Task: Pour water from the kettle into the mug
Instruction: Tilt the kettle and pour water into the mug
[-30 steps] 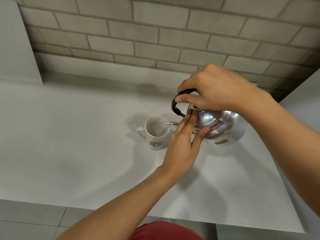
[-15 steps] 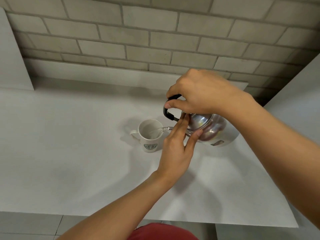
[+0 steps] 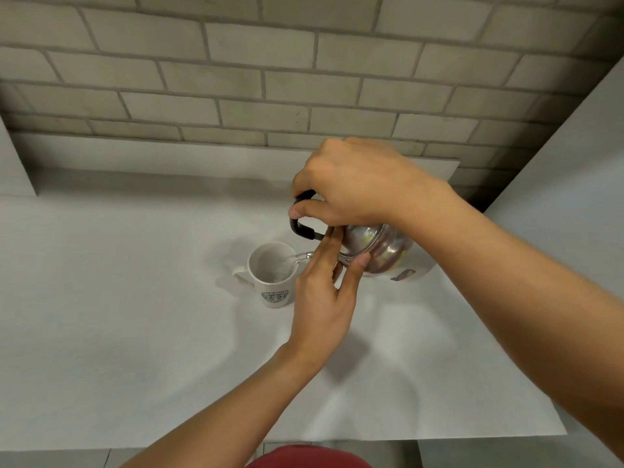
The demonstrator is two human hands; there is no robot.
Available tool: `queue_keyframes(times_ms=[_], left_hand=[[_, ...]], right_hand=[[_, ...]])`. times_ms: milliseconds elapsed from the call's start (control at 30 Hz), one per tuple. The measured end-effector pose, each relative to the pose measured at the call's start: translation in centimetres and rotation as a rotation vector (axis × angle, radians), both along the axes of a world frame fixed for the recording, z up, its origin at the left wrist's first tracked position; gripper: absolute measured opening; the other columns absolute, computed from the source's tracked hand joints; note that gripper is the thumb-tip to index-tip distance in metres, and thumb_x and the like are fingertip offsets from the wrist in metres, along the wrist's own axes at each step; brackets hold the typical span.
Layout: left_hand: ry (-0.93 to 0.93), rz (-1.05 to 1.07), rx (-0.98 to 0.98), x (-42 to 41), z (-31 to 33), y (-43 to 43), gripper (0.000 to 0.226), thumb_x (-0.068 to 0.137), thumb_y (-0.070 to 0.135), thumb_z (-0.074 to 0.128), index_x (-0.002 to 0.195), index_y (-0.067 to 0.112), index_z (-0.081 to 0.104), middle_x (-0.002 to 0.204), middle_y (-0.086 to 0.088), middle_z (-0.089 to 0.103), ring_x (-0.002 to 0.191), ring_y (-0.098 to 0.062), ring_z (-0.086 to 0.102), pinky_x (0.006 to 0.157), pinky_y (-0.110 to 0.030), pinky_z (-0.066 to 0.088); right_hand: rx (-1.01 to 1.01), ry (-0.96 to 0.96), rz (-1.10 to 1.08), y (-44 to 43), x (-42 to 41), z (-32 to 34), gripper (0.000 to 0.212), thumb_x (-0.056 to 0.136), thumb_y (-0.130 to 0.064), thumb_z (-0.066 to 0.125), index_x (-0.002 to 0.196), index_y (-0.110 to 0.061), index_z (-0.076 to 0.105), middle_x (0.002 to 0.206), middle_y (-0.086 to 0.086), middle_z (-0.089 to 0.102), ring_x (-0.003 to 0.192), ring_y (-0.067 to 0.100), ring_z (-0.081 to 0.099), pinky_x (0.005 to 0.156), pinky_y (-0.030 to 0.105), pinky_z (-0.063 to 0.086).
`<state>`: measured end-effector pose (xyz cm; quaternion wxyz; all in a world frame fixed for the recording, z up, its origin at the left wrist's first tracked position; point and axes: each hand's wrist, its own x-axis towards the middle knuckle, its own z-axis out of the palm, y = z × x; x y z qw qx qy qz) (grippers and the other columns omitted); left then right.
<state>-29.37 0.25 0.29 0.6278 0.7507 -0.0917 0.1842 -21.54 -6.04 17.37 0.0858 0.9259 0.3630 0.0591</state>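
Note:
A shiny steel kettle [image 3: 381,249] with a black handle hangs tilted to the left over the white table [image 3: 135,332]. My right hand [image 3: 354,184] grips that handle from above. My left hand [image 3: 324,292] lies with its fingers spread against the kettle's lid and front. The thin spout reaches over the rim of a white mug [image 3: 273,278] with a green logo, and a stream of water runs from it into the mug. The mug stands upright, its handle pointing left.
A grey brick wall [image 3: 270,79] rises behind the table, with a low white ledge along its foot. A white panel [image 3: 574,163] closes the right side. The table's front edge runs along the bottom, above a tiled floor.
The kettle has tipped further to the left, and water now flows into the mug. Both hands have kept their hold. The camera has shifted, so the scene sits a little lower and more to the left.

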Motion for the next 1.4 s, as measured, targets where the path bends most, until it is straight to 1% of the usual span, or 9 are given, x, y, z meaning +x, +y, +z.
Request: queue_keyframes(times_ms=[67, 167, 233, 333, 467, 567, 767, 967, 1400], left_hand=[[-0.009, 0.011, -0.009, 0.0, 0.0, 0.0, 0.053, 0.103, 0.029, 0.064, 0.153, 0.019, 0.049, 0.139, 0.013, 0.066, 0.126, -0.001, 0.06, 0.097, -0.005, 0.041], [-0.016, 0.014, -0.042, 0.1, -0.2, -0.2, 0.052, 0.103, 0.026, 0.065, 0.152, 0.022, 0.049, 0.132, 0.036, 0.06, 0.126, 0.008, 0.057, 0.096, -0.002, 0.041], [-0.03, 0.019, -0.048, 0.2, -0.3, -0.2, 0.051, 0.103, 0.024, 0.065, 0.152, 0.021, 0.05, 0.131, 0.042, 0.056, 0.127, 0.012, 0.055, 0.096, -0.001, 0.04], [-0.057, 0.027, -0.06, 0.3, -0.5, -0.2, 0.049, 0.103, 0.021, 0.066, 0.15, 0.02, 0.051, 0.132, 0.04, 0.055, 0.129, 0.014, 0.051, 0.096, 0.0, 0.039], [-0.065, 0.023, -0.079, 0.3, -0.6, -0.1, 0.047, 0.104, 0.021, 0.065, 0.149, 0.016, 0.053, 0.137, 0.032, 0.055, 0.131, 0.011, 0.05, 0.097, -0.001, 0.04], [-0.064, 0.023, -0.095, 0.2, -0.7, 0.0, 0.047, 0.104, 0.02, 0.065, 0.149, 0.019, 0.052, 0.135, 0.041, 0.053, 0.131, 0.014, 0.049, 0.097, 0.0, 0.04], [-0.065, 0.013, -0.134, -0.1, -0.3, -0.1, 0.048, 0.103, 0.017, 0.065, 0.145, 0.032, 0.049, 0.133, 0.042, 0.054, 0.131, 0.012, 0.051, 0.096, 0.0, 0.041], [-0.069, 0.015, -0.153, 0.0, -0.4, -0.1, 0.046, 0.103, 0.021, 0.064, 0.147, 0.026, 0.05, 0.134, 0.043, 0.054, 0.132, 0.013, 0.049, 0.097, 0.0, 0.04], [-0.047, -0.012, -0.211, 0.2, -0.2, -0.2, 0.041, 0.104, 0.022, 0.062, 0.145, 0.013, 0.057, 0.139, 0.016, 0.062, 0.136, -0.002, 0.054, 0.1, -0.006, 0.044]], right_hand=[[-0.01, 0.011, 0.002, 0.2, -0.1, 0.2, 0.038, 0.097, -0.058, 0.055, 0.108, -0.028, 0.075, 0.094, 0.003, 0.064, 0.092, 0.035, 0.065, 0.064, 0.036, 0.048], [-0.033, 0.014, 0.011, 0.5, -0.2, 0.3, 0.038, 0.098, -0.056, 0.055, 0.105, -0.025, 0.075, 0.087, 0.001, 0.054, 0.089, 0.036, 0.064, 0.067, 0.039, 0.053], [-0.043, 0.012, 0.017, 0.7, -0.2, 0.4, 0.038, 0.098, -0.055, 0.055, 0.103, -0.023, 0.075, 0.085, 0.001, 0.054, 0.088, 0.036, 0.064, 0.068, 0.04, 0.055], [-0.048, 0.016, 0.025, 0.9, -0.1, 0.6, 0.037, 0.098, -0.054, 0.057, 0.103, -0.022, 0.075, 0.083, 0.001, 0.052, 0.086, 0.035, 0.064, 0.068, 0.039, 0.055], [-0.036, 0.009, 0.031, 1.2, -0.1, 0.5, 0.035, 0.098, -0.053, 0.057, 0.1, -0.022, 0.074, 0.069, -0.005, 0.036, 0.081, 0.034, 0.06, 0.06, 0.034, 0.042], [-0.026, 0.007, 0.039, 1.3, 0.0, 0.4, 0.035, 0.098, -0.053, 0.057, 0.1, -0.023, 0.073, 0.067, -0.007, 0.03, 0.076, 0.033, 0.052, 0.061, 0.034, 0.038], [-0.016, -0.007, 0.065, 1.5, 0.1, 0.2, 0.035, 0.097, -0.053, 0.058, 0.1, -0.022, 0.073, 0.067, -0.009, 0.026, 0.073, 0.032, 0.045, 0.061, 0.034, 0.036], [-0.031, -0.009, 0.063, 1.7, 0.2, 0.3, 0.034, 0.097, -0.052, 0.06, 0.099, -0.022, 0.074, 0.067, -0.008, 0.028, 0.071, 0.032, 0.046, 0.054, 0.03, 0.03], [-0.038, -0.006, 0.066, 2.0, 0.5, 0.6, 0.03, 0.097, -0.049, 0.062, 0.1, -0.021, 0.074, 0.066, -0.008, 0.029, 0.069, 0.03, 0.043, 0.047, 0.026, 0.021]])
